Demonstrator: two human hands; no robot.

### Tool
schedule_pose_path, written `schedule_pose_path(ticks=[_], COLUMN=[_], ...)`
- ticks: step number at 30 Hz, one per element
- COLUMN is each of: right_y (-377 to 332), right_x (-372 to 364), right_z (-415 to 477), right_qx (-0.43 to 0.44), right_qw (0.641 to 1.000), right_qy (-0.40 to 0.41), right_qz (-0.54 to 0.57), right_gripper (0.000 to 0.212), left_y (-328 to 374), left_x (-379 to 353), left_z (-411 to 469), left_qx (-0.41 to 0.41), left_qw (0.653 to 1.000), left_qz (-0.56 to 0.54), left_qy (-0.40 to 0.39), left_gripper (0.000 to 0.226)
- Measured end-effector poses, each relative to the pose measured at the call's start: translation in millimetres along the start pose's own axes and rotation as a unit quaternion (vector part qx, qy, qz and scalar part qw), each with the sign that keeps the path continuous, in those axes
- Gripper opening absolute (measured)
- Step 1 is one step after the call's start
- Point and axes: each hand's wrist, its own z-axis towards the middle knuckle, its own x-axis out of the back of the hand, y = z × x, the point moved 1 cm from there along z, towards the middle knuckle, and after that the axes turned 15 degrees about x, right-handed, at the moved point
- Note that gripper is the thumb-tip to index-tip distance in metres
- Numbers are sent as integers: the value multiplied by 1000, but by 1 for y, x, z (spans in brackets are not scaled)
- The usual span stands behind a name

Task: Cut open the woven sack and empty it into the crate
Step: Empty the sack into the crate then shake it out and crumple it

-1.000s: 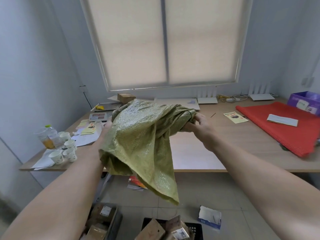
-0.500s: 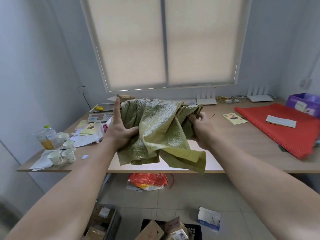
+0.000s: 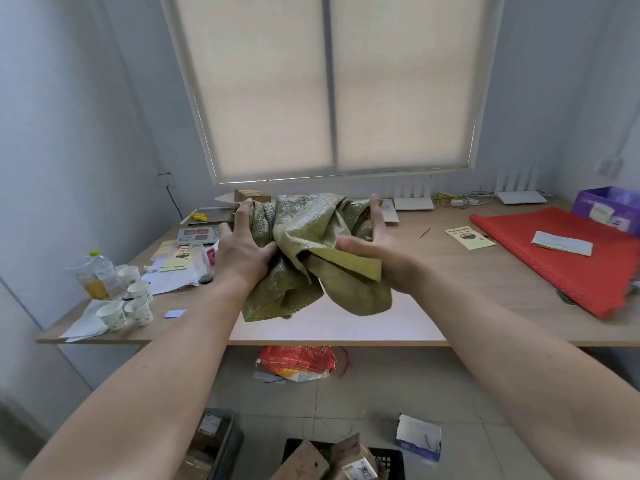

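Note:
The crumpled green woven sack (image 3: 308, 237) is bunched into a ball above the wooden table (image 3: 433, 271). My left hand (image 3: 242, 247) grips its left side, thumb dug into the cloth and fingers curved over the top. My right hand (image 3: 377, 244) presses against its right side with straight fingers and the thumb lying on the fabric. Loose corners of the sack hang down toward the table's front edge. A black crate (image 3: 396, 457) stands on the floor at the bottom of the view, with several cardboard boxes in it.
Paper cups (image 3: 124, 311), a bottle (image 3: 100, 275) and a scale (image 3: 197, 234) crowd the table's left end. A red mat (image 3: 571, 268) and purple box (image 3: 609, 206) lie at the right. An orange sack (image 3: 298, 362) and tissue box (image 3: 419, 438) are on the floor.
The sack has been gathered from a hanging drape into a tight bundle and moved farther over the table. My right hand has gone from gripping it to pressing with straight fingers.

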Motion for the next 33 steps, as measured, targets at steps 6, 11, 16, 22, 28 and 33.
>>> schedule_pose_path(ticks=[6, 11, 16, 22, 28, 33], right_y=[-3, -5, -2, -7, -6, -2], right_x=[9, 23, 26, 31, 28, 30], right_z=[-7, -9, -1, -3, -8, -1], right_qx=[81, 93, 56, -5, -23, 4], right_qw=[972, 959, 971, 964, 943, 986], right_qy=[57, 113, 228, 219, 206, 133], right_qz=[-212, -245, -44, 154, 260, 103], right_gripper=[110, 93, 88, 25, 10, 81], left_y=[-3, -10, -14, -16, -25, -32], left_x=[7, 15, 14, 12, 13, 9], left_z=[17, 13, 1, -1, 14, 20], left_qx=[80, 210, 176, 70, 56, 80], left_qw=[984, 894, 844, 894, 904, 884], left_qz=[-118, -307, -385, -301, -343, -398], left_qy=[-104, -249, -328, -324, -250, -229], left_gripper=[88, 86, 132, 126, 91, 58])
